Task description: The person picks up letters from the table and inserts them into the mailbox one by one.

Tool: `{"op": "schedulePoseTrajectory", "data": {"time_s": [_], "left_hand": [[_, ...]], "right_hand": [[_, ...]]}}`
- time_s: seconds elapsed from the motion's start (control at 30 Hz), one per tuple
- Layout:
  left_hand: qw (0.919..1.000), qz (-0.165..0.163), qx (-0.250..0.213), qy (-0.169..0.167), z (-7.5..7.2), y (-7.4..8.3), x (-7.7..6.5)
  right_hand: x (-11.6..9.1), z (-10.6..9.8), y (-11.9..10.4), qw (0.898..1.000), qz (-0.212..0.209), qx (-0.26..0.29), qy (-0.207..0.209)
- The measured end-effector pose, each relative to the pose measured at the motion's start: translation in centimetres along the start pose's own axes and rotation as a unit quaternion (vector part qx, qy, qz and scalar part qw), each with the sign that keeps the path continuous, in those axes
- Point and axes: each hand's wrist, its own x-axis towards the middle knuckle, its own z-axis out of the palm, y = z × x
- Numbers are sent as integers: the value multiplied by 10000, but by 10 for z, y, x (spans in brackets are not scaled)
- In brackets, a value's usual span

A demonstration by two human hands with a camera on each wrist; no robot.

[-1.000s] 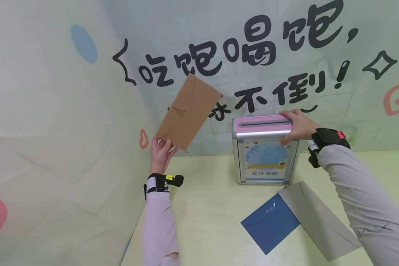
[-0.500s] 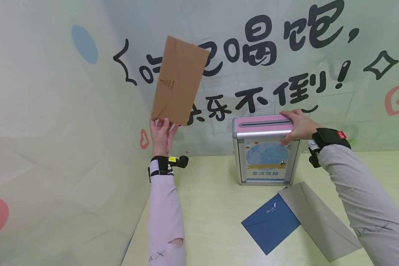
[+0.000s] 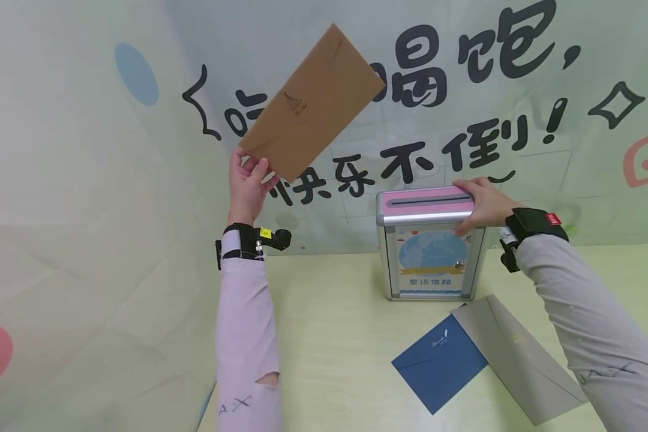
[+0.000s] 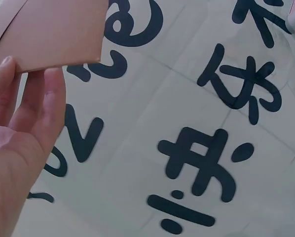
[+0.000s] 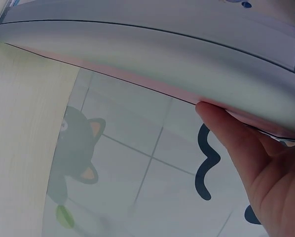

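Behind the left grip (image 3: 248, 186) hangs a pale sheet (image 3: 356, 234) with bold black characters (image 3: 407, 169); farther left sits a blue oval (image 3: 136, 74), below a pale-yellow tabletop (image 3: 329, 336). Past the right grip (image 3: 486, 204), a faint grey-green print (image 5: 77, 143) is perhaps a cat.

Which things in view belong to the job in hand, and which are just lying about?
In the job:
brown envelope, held up in the left hand
slotted box, gripped at its top by the right hand

Lying about, apparently, for now:
blue envelope, untouched on the table
grey envelope, partly over the blue one, also untouched
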Motion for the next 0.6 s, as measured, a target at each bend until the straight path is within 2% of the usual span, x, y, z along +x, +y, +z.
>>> {"op": "schedulePoseTrajectory", "data": {"time_s": [0.13, 0.23, 0.3, 0.4, 0.53, 0.6], "left_hand": [[9966, -37, 819, -113, 4, 17, 6], [9902, -2, 1366, -273, 9, 29, 10], [9831, 42, 1785, -394, 13, 37, 12], [9659, 110, 2518, -596, 20, 47, 14], [9328, 143, 3507, -823, 39, 65, 9], [9190, 139, 3816, -977, 48, 71, 8]], "right_hand": [[1, 0, 1, 10000, -11, -8, 17], [1, 0, 2, 10000, -32, -22, 9], [1, 0, 2, 10000, -35, -13, 5], [0, 0, 2, 10000, -49, -10, 5], [1, 0, 1, 10000, -64, -21, 24], [1, 1, 1, 10000, -52, -21, 22]]}}
